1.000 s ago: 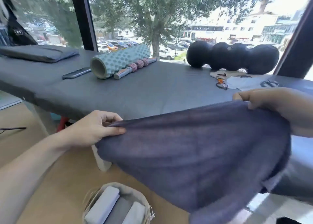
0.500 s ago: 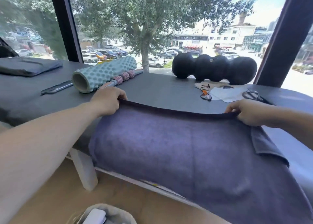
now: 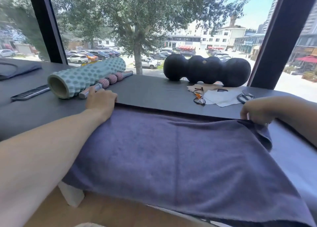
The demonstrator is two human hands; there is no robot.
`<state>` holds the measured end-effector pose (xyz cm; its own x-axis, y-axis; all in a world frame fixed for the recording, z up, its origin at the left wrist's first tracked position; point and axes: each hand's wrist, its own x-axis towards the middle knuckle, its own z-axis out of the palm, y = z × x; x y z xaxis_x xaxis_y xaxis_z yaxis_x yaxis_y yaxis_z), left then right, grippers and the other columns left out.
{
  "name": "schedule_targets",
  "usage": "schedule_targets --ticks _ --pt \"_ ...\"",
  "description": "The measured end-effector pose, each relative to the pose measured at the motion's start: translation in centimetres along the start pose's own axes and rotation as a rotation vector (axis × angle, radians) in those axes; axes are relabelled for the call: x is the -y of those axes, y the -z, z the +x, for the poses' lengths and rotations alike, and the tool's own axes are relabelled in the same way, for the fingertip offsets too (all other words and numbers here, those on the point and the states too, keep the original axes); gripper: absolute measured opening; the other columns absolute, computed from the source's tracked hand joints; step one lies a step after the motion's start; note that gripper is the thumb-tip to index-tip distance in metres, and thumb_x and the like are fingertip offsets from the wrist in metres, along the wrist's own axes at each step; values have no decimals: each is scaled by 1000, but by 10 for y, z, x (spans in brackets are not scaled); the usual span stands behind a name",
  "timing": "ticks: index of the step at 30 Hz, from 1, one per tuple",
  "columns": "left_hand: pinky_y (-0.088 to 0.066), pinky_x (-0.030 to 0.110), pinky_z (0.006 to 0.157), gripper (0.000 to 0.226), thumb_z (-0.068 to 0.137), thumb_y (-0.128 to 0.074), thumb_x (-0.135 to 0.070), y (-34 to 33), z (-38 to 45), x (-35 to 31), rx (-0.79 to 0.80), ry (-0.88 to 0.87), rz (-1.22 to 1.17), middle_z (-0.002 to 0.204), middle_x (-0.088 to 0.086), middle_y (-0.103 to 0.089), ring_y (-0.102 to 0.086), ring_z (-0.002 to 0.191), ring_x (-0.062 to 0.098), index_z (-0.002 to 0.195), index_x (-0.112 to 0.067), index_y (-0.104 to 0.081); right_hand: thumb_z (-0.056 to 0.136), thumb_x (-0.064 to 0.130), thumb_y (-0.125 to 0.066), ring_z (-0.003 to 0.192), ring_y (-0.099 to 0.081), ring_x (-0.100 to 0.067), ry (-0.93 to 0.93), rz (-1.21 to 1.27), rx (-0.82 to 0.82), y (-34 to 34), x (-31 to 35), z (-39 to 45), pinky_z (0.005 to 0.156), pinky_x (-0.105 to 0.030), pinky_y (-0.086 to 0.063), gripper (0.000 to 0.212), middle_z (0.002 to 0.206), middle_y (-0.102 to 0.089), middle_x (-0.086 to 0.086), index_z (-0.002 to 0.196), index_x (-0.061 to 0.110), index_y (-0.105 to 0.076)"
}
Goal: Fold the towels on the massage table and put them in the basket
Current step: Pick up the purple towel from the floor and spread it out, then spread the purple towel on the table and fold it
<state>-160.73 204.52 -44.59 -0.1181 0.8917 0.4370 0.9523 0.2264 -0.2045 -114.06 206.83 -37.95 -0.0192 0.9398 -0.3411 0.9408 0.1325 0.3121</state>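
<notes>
The dark blue-purple terry towel [image 3: 185, 158] lies spread flat across the near side of the dark grey padded massage table [image 3: 151, 91], its lower part hanging over the near edge. The left hand [image 3: 101, 100] grips the towel's far left corner, fingers curled over the hem and pressed to the table. The right hand [image 3: 257, 111] pinches the far right corner, which is lifted slightly, a small flap drooping beneath it; how many fingers hold it is hard to make out.

Just beyond the left hand, a teal knobbed foam roller [image 3: 85, 77] lies beside a pink-beaded massage stick [image 3: 108, 82], with a dark phone [image 3: 30, 93] to their left. Along the far edge sits a black lobed foam roller [image 3: 207, 70]. In front of it lie eyeglasses [image 3: 199, 96] and a white cloth [image 3: 221, 98].
</notes>
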Motion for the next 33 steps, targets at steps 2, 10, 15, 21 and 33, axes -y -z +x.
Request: schedule_targets --ticks 2,10,15,21,33 --pt "-32 40 107 34 90 -49 -4 -9 2 1 0 54 -18 113 0 -66 -53 120 24 98 -29 -70 87 8 -62 79 -59 -17 -49 -186 -12 -1 0 5 61 -19 -48 16 82 -60 6 82 24 -61" --pt "-48 46 87 21 85 -75 -25 15 -4 0 -158 127 -199 110 13 -64 -58 105 37 101 -16 -65 89 11 -52 96 -60 -19 -82 -256 -613 12 27 -21 75 -30 -35 23 96 -60 10 97 33 -54" --pt "-46 40 101 45 96 -48 -60 20 -21 -23 222 121 -431 135 1 -64 -57 124 26 123 -28 -67 100 29 -51 116 -58 -21 297 321 -447 -6 80 -14 84 -30 -47 29 130 -64 4 127 33 -63" --pt "-4 49 124 81 94 -22 -76 -5 -17 -20 522 58 -366 169 -2 -9 -6 156 23 161 -31 -16 100 63 -24 154 -1 -10 396 343 -187 -38 78 -1 123 -30 1 68 167 -5 13 160 32 -11" --pt "-16 44 123 46 97 -54 -24 68 -26 -86 16 -394 -133 153 -5 -47 -31 148 21 142 -31 -51 90 55 -63 125 -52 -8 391 604 -345 -11 50 11 109 -27 -35 47 141 -57 15 133 36 -62"
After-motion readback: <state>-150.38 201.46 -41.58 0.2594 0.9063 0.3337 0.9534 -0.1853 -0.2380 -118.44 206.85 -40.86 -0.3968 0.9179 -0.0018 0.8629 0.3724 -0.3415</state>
